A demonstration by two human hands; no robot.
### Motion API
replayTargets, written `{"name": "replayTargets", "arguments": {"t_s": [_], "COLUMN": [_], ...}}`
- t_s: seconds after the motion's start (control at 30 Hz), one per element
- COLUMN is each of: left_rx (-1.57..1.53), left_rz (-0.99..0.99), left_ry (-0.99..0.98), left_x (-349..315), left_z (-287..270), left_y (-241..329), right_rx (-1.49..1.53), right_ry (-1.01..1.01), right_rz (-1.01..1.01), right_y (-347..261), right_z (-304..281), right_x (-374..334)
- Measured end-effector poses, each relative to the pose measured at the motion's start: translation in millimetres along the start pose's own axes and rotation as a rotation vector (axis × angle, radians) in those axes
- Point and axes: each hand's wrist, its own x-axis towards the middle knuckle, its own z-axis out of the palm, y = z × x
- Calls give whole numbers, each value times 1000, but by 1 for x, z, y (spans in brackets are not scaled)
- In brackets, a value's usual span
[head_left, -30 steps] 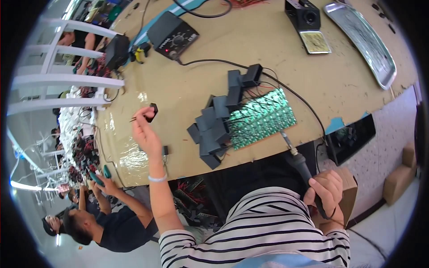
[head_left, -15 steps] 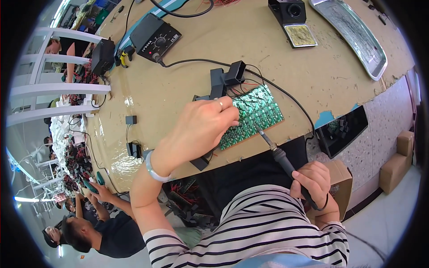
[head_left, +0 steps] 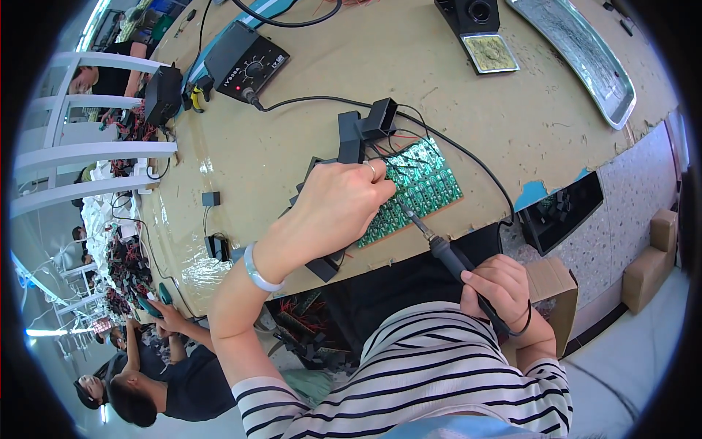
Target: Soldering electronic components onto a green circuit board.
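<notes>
Now the right hand, nearest the body, has its fingers closed around the dark handle of a soldering iron, which slants up and to the left. Half a second ago the iron's tip was over the board farther from the left fingertips; it has since come in just beside them. The left hand bends over the left part of the green circuit board, thumb and fingers drawn in together, though the hand itself hides whether they grip anything, so I cannot tell. A second ago that hand was well to the left, apart from the board; now it partly covers the cluster of black boxes along the board's left side. The board lies flat near the front edge of the brown tabletop, with thin dark wires across its upper left. Farther off, a black cable runs to the control unit; beyond, to the right, are the iron stand with its yellowish sponge and a long metal tray.
</notes>
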Motion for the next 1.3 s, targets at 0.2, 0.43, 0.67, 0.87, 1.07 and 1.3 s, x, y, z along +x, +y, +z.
{"name": "replayTargets", "arguments": {"t_s": [0.2,0.43,0.67,0.87,1.07,1.3], "left_rx": [8,12,9,29,86,159], "left_rz": [6,54,48,40,32,85], "left_ry": [-18,-9,20,-17,-29,-91], "left_x": [-1,4,4,4,3,-3], "left_z": [3,2,6,4,4,-10], "left_y": [-1,1,1,1,3,4], "right_rx": [16,-115,-61,-80,-92,-81], "right_ry": [-16,-15,-62,8,14,28], "right_rz": [36,-158,-146,-27,-23,-25], "right_y": [-1,1,-4,-8,-11,-13], "right_z": [5,9,-10,-18,-22,-24], "right_x": [2,5,-2,-5,-7,-8]}}
